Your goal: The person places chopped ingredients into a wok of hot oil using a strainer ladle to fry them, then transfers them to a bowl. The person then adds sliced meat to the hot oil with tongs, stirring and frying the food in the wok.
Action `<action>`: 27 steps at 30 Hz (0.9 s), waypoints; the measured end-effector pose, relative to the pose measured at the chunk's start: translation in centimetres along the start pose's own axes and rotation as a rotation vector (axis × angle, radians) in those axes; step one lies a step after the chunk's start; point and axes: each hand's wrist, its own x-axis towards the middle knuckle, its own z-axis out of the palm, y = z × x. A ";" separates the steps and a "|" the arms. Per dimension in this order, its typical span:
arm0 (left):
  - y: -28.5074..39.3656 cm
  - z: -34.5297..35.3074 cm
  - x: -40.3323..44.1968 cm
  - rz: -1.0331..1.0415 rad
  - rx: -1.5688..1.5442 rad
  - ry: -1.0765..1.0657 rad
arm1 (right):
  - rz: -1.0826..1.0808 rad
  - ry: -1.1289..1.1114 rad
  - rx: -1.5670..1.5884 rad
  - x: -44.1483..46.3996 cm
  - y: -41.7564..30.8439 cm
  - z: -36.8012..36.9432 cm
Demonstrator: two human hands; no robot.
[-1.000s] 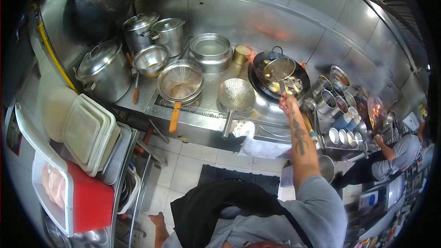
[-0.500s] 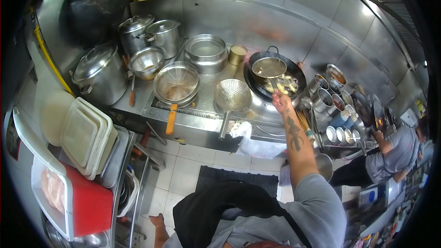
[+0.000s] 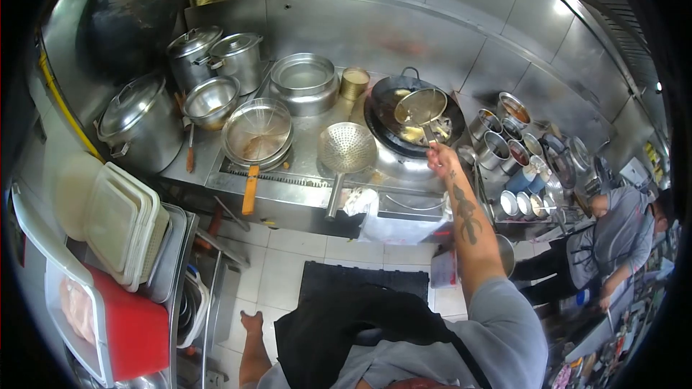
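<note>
The right hand (image 3: 440, 161) is closed around the near end of the handle of a strainer (image 3: 422, 106), fingers wrapped on the grip. The strainer lies straight out on the far side of that hand: its long axis runs from the fist away and slightly to the left, ending in the round mesh. The mesh is over the wok (image 3: 383, 101), which sits on the stove (image 3: 306, 162); pale pieces of food (image 3: 414, 135) show in the wok beside the mesh. Whether the mesh touches the food or hangs just above it, I cannot tell.

The right arm reaches far across the near edge of the stove, so the right hand is plainly the nearer one to both strainer and wok. The left hand (image 3: 251, 322) hangs low at the near left, well apart from them, over the tiled floor (image 3: 299, 241). Its thumb stands away from the fingers, and nothing shows in its grasp.

Left of the wok, a perforated ladle (image 3: 347, 145) lies with its handle pointing to the near edge, beside a crumpled cloth (image 3: 360, 202). A tin (image 3: 355, 83) stands just left of the wok's far part. To the right are canisters (image 3: 494, 150) and, nearer, white cups (image 3: 509, 204). Another person (image 3: 602, 241) stands farther right, well apart from the wok.
</note>
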 end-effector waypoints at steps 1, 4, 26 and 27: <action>2.4 0.7 -0.5 0.024 -0.069 -0.071 | 0.000 0.022 -0.011 -0.1 -0.1 0.0; 10.2 3.2 -2.8 0.074 -0.112 -0.250 | 0.008 0.003 -0.036 -0.1 -0.4 -0.5; 36.8 32.7 -15.7 0.239 -0.391 -1.102 | 0.178 -0.217 0.215 -0.6 -1.0 1.9; 36.9 32.7 -15.9 0.395 -0.371 -1.093 | 0.187 -0.212 0.235 -0.5 -1.1 2.3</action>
